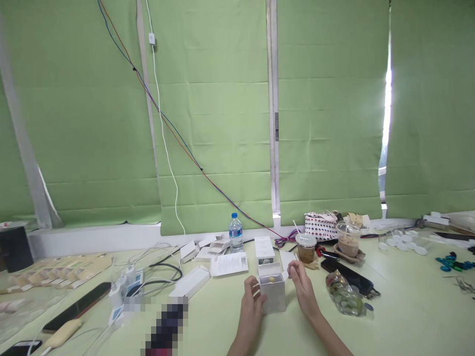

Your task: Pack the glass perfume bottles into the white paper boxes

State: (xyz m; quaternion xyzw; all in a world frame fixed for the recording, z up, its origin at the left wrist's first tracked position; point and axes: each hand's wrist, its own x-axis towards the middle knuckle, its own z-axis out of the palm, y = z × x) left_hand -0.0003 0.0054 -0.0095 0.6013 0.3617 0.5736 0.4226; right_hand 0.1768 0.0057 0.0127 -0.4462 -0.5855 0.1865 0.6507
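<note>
White box sits open-topped, lower center of frame, left hand fingers gripping its left side, right hand fingers curled by right flap, pinch unclear; best brace box squarely, handle flaps lightly, avoid creasing.

Table: box stands between the left hand, which touches it, and the right hand. Directly behind it lies a carton; behind and to the person's left, a water bottle. I note an iced drink behind the right hand. Further right lies a phone, with a bag behind. Charging plugs sit well left.
</note>
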